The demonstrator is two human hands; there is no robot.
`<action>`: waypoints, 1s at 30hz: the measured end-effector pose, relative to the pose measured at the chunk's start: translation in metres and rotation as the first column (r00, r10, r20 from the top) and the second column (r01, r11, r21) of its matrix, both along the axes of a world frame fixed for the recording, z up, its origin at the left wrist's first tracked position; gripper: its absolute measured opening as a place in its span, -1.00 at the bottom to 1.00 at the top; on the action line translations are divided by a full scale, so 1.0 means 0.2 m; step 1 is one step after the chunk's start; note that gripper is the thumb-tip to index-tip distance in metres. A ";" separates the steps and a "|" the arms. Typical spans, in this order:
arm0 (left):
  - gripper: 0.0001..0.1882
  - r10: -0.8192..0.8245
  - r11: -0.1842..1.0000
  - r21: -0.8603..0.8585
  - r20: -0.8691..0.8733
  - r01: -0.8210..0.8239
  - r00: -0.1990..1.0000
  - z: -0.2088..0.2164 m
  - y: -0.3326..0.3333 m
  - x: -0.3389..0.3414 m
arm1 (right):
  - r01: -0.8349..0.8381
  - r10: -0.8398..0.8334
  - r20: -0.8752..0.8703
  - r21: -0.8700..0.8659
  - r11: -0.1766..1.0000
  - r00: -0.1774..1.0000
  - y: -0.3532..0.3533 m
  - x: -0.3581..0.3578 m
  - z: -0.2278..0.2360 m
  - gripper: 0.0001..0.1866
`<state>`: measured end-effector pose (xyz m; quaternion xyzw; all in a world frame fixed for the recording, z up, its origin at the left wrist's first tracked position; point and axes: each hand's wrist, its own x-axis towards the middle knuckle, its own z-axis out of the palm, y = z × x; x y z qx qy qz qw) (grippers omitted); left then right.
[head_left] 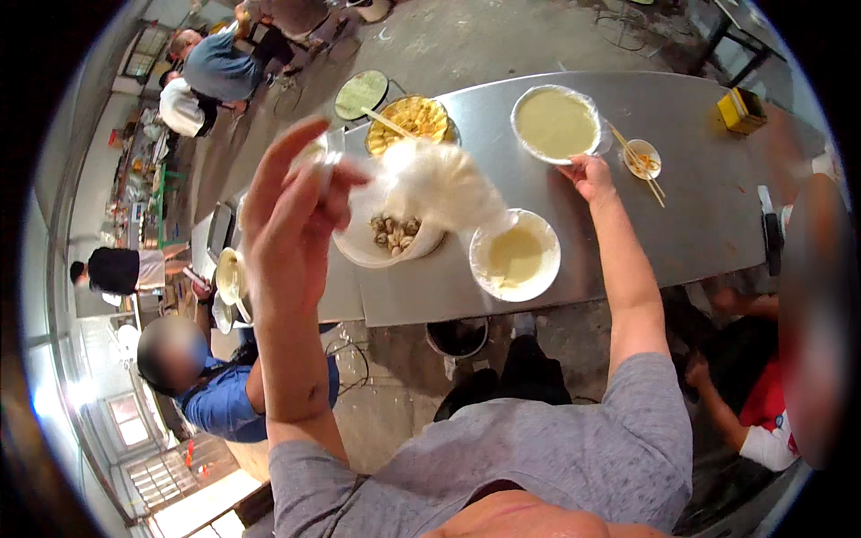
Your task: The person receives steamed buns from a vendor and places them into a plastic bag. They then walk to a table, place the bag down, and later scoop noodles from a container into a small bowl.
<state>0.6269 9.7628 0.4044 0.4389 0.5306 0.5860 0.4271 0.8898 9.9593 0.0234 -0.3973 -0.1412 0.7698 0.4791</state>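
Film (457, 184) seemed pinched btwn the curled fingers of the raised L hand (296, 211), left of centre in frame; exact contact was hard to confirm b/c of motion blur. It was held high, prob. so the loose sheet would clear the tub (352, 247) of brownish pieces below. Its lower end reached toward the near bowl (543, 279) of pale mix, centre; whether the rim was touched couldn't be told.

The far bowl (531, 153), upper centre-right, was grasped at its lower rim by the R hand's (589, 177) fingers, prob. to steady it; its pale fill sat about level.

Yellow pieces (423, 115) were heaped at upper centre, w/ a pale stick (387, 121) laid over them, handy for reach. Chopsticks (658, 195) were rested across a small bowl (647, 146), right of centre, prob. for quick pickup. A yellow container (737, 112) was placed near the counter's (708, 215) upper-right end, presumably out of the way.
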 end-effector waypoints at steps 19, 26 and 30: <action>-0.63 -0.060 0.987 -0.144 0.063 0.069 0.996 -0.80 0.76 -0.05 | -0.048 0.037 0.100 0.107 0.993 0.994 0.05 0.03 0.00 -0.67; -0.52 0.003 0.931 -0.364 -0.091 -0.036 0.996 -1.03 0.65 -0.06 | 0.027 -0.037 0.401 0.030 0.999 0.915 -0.28 0.00 0.30 -0.60; -0.50 0.017 0.930 -0.366 -0.069 -0.041 0.997 -1.08 0.60 -0.07 | -0.090 0.003 0.469 0.164 0.982 0.883 -0.48 -0.10 0.51 -0.63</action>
